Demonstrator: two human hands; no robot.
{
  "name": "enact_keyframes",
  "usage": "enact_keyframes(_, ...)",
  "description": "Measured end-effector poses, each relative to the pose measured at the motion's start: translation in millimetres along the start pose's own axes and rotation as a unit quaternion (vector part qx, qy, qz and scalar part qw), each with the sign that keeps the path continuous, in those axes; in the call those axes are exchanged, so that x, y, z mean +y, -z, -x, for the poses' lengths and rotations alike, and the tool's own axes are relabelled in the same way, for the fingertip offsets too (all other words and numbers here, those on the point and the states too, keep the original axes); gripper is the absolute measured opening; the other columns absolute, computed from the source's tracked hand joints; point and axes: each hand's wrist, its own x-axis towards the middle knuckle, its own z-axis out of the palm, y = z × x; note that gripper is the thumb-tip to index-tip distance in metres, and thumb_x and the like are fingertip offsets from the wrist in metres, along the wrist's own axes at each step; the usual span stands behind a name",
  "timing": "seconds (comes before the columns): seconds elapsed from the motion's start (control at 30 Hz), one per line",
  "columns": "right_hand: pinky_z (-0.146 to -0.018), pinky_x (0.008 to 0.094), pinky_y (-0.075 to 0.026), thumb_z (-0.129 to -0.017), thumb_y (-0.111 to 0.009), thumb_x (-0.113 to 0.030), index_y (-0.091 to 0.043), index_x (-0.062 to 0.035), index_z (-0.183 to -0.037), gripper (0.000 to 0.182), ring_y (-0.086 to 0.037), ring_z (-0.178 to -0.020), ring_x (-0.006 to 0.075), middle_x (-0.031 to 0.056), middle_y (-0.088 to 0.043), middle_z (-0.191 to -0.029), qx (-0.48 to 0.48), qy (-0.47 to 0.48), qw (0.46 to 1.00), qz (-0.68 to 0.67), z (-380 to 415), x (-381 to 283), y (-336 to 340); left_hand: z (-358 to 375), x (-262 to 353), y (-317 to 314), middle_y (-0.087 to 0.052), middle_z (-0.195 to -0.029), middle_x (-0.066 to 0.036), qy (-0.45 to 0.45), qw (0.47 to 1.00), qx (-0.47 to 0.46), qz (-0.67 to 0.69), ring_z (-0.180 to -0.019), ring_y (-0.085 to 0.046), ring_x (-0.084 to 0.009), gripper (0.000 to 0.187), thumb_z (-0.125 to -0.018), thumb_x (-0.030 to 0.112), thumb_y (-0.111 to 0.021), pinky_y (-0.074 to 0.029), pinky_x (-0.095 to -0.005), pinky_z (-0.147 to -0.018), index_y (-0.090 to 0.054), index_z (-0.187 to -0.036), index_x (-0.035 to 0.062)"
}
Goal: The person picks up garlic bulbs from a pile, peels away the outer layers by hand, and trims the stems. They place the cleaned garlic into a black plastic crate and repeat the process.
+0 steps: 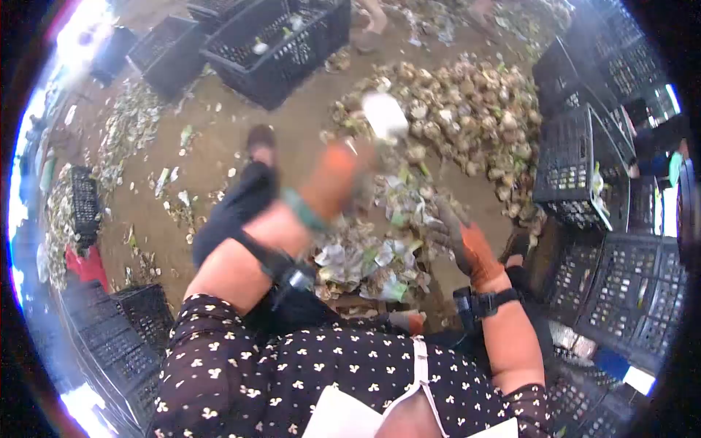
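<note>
My left hand, in an orange glove with a green cuff, reaches forward and is smeared by motion. Just past its fingers is a blurred white piece, overlapping the near edge of a large heap of garlic bulbs; whether the hand holds it I cannot tell. My right hand wears an orange glove with grey fingers. Its fingers stretch toward the loose skins and leaves, apart and with nothing visible in them. Between my legs lies a pile of papery garlic skins and green leaves.
Black plastic crates stand at the front: one crate holds a few white bulbs. More crates are stacked at right, and others at lower left. Scattered skins cover the ground at left. Another person's foot shows at the top.
</note>
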Motion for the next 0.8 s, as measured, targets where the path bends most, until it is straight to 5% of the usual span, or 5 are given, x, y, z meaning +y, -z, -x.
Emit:
enact_keyframes(0.13, -0.085, 0.0306, -0.045, -0.09, -0.049, -0.032, -0.037, -0.0043, -0.132, 0.052, -0.052, -0.105, 0.0213, 0.0117, -0.048, -0.124, -0.006, -0.052, 0.996, 0.076, -9, 4, 10, -25, -8, 37, -0.062, -0.076, -0.009, 0.108, 0.977, 0.022, 0.182, -0.059, -0.059, -0.0193, 0.033, -0.085, 0.034, -0.055, -0.048, -0.0336, -0.049, -0.056, -0.103, 0.0059)
enact_keyframes(0.23, -0.083, 0.0289, -0.046, -0.09, -0.049, -0.031, -0.04, -0.0035, -0.129, 0.049, -0.054, -0.103, 0.0217, 0.0113, -0.053, -0.117, -0.006, -0.053, 0.994, 0.096, -45, 28, 31, -2, -35, 39, -0.059, -0.072, -0.002, -0.245, 0.965, 0.0, 0.094, -0.052, -0.05, -0.0078, 0.029, -0.088, 0.031, -0.047, -0.04, -0.0225, -0.044, -0.057, -0.106, 0.0092)
enact_keyframes(0.3, -0.083, 0.0312, -0.046, -0.088, -0.051, -0.035, -0.043, -0.0027, -0.127, 0.051, -0.055, -0.101, 0.0228, 0.0123, -0.053, -0.118, 0.061, -0.041, 0.972, 0.223, -95, 54, 65, 14, -27, 49, -0.061, -0.086, -0.005, 0.209, 0.89, -0.12, 0.388, -0.058, -0.055, -0.0099, 0.027, -0.086, 0.02, -0.05, -0.044, -0.0228, -0.049, -0.053, -0.109, 0.0069)
enact_keyframes(0.47, -0.083, 0.0402, -0.044, -0.087, -0.047, -0.034, -0.038, -0.0027, -0.129, 0.054, -0.056, -0.099, 0.032, 0.0202, -0.055, -0.113, 0.107, 0.124, 0.775, 0.61, -215, 39, 64, 14, -76, 41, -0.06, -0.095, -0.007, 0.246, 0.921, -0.027, 0.3, -0.07, -0.057, -0.0131, 0.032, -0.083, 0.012, -0.054, -0.047, -0.0241, -0.06, -0.05, -0.113, 0.0047)
enact_keyframes(0.8, -0.084, 0.0409, -0.045, -0.073, -0.063, -0.04, -0.04, 0.0038, -0.123, 0.071, -0.055, -0.101, 0.0369, 0.0239, -0.056, -0.111, 0.084, -0.073, 0.791, 0.602, -293, 34, 45, 13, -90, 27, -0.06, -0.098, -0.004, 0.252, 0.953, -0.124, 0.112, -0.084, -0.055, -0.0113, 0.032, -0.086, 0.01, -0.049, -0.047, -0.0255, -0.069, -0.052, -0.118, 0.0052)
